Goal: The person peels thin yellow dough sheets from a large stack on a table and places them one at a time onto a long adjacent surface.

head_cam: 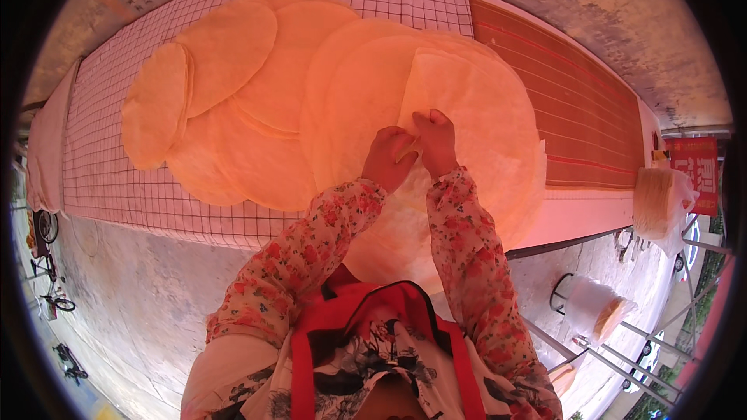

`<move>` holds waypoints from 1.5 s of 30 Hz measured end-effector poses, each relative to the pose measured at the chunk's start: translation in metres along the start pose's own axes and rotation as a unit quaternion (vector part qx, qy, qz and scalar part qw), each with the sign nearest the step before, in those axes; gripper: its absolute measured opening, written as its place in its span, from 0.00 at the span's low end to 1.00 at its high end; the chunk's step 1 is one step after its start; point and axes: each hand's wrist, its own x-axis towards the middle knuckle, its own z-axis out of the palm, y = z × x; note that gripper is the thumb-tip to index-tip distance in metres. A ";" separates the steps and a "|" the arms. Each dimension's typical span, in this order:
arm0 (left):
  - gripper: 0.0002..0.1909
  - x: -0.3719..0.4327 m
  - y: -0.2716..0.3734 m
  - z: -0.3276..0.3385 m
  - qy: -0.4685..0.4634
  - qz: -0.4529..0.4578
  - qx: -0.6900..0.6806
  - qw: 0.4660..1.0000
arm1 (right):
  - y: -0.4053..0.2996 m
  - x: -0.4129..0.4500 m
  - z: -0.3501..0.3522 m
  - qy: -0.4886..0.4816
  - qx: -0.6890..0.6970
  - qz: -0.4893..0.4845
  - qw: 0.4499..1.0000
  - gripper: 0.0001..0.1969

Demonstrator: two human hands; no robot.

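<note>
Large, thin, round flatbreads (362, 87) lie overlapping in a broad pile in front of me. My left hand (390, 158) and my right hand (436, 140) are close together above the right part of the pile. Their fingers pinch the edge of a top flatbread sheet (452, 79), which has a straight, folded-looking left edge. Part of the sheet is hidden by my hands and forearms. Another flatbread part (391, 239) hangs over the table's near edge, between my floral sleeves. Smaller-looking folded flatbreads (154, 105) rest at the left end.
A white checked cloth (99, 128) covers the table's left side, and a brown striped mat (583, 111) its right. Stacked flatbreads in a plastic bag (653, 201) stand at the right end. Another bagged stack (595, 309) is on a stool. Bicycles (49, 268) stand far left.
</note>
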 end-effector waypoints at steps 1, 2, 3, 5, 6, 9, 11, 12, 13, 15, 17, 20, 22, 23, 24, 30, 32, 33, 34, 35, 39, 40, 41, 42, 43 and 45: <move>0.15 -0.009 -0.011 -0.005 0.024 -0.024 0.009 0.999 | -0.003 -0.009 -0.011 -0.035 0.079 0.020 0.996 0.05; 0.15 -0.016 -0.023 -0.010 0.046 -0.048 0.017 0.998 | -0.010 -0.015 -0.024 -0.006 0.183 0.009 0.983 0.03; 0.16 -0.021 -0.023 -0.016 0.048 -0.071 0.028 0.996 | -0.020 -0.025 -0.046 0.031 0.283 -0.003 0.959 0.01; 0.17 -0.023 -0.014 -0.035 0.053 -0.117 0.052 0.990 | -0.060 -0.054 -0.127 0.066 0.320 -0.063 0.943 0.12; 0.18 -0.028 -0.016 -0.052 0.091 -0.074 0.117 0.986 | -0.081 -0.071 -0.168 0.035 0.283 -0.077 0.955 0.15; 0.21 -0.028 -0.028 -0.078 0.129 -0.023 0.233 0.964 | -0.167 -0.131 -0.191 -0.019 0.312 -0.093 0.945 0.22; 0.24 -0.033 -0.044 -0.081 0.079 -0.109 0.223 0.965 | -0.185 -0.137 -0.188 0.014 0.259 -0.104 0.960 0.19; 0.24 -0.030 -0.040 -0.079 0.092 -0.108 0.211 0.967 | -0.191 -0.138 -0.186 0.033 0.231 -0.112 0.966 0.17; 0.24 -0.027 -0.037 -0.078 0.107 -0.107 0.199 0.968 | -0.196 -0.137 -0.184 0.050 0.203 -0.118 0.971 0.16; 0.23 -0.020 -0.031 -0.085 0.120 -0.149 0.167 0.967 | -0.201 -0.133 -0.176 0.083 0.146 -0.132 0.977 0.13; 0.20 -0.012 -0.027 -0.087 0.112 -0.235 0.121 0.958 | -0.156 -0.100 -0.137 0.082 0.075 -0.092 0.990 0.06; 0.15 0.000 -0.029 -0.088 -0.002 -0.314 0.139 0.939 | -0.065 -0.060 -0.092 0.103 -0.019 -0.052 0.993 0.07; 0.13 0.012 -0.029 -0.094 -0.066 -0.277 0.134 0.949 | -0.021 -0.037 -0.069 0.062 -0.077 -0.112 0.989 0.11; 0.12 0.011 -0.030 -0.099 -0.100 -0.263 0.132 0.950 | -0.013 -0.036 -0.047 0.076 -0.131 -0.135 0.979 0.12; 0.11 0.009 -0.025 -0.098 -0.094 -0.242 0.075 0.963 | -0.008 -0.037 -0.032 0.095 -0.186 -0.157 0.965 0.13; 0.13 0.009 0.008 -0.084 -0.126 -0.307 -0.470 0.818 | -0.001 -0.043 -0.015 0.081 -0.242 -0.157 0.954 0.12; 0.18 0.011 0.006 -0.076 -0.136 -0.324 -0.620 0.702 | 0.004 -0.041 -0.018 0.080 -0.261 -0.168 0.947 0.08; 0.20 0.010 0.009 -0.073 -0.139 -0.326 -0.643 0.679 | 0.005 -0.041 -0.019 0.081 -0.272 -0.170 0.944 0.08; 0.22 0.009 0.012 -0.071 -0.143 -0.327 -0.665 0.656 | 0.007 -0.041 -0.019 0.083 -0.258 -0.162 0.949 0.08; 0.23 0.009 0.014 -0.068 -0.146 -0.329 -0.686 0.632 | 0.009 -0.041 -0.020 0.084 -0.243 -0.154 0.954 0.08; 0.25 0.005 -0.002 -0.060 -0.169 -0.301 -0.737 0.580 | 0.005 -0.048 -0.014 0.072 -0.204 -0.135 0.967 0.09; 0.26 0.004 -0.006 -0.058 -0.170 -0.297 -0.743 0.575 | 0.000 -0.051 -0.010 0.065 -0.175 -0.105 0.977 0.09; 0.26 0.002 -0.011 -0.057 -0.171 -0.293 -0.748 0.571 | -0.004 -0.054 -0.006 0.058 -0.146 -0.075 0.985 0.09; 0.26 0.002 -0.012 -0.056 -0.180 -0.287 -0.755 0.562 | -0.009 -0.057 -0.004 0.053 -0.117 -0.046 0.991 0.08; 0.26 0.001 -0.014 -0.057 -0.189 -0.280 -0.762 0.553 | -0.009 -0.059 -0.004 0.037 -0.103 -0.044 0.993 0.09; 0.26 0.000 -0.015 -0.057 -0.190 -0.276 -0.769 0.544 | -0.011 -0.063 -0.006 0.001 -0.075 -0.039 0.996 0.13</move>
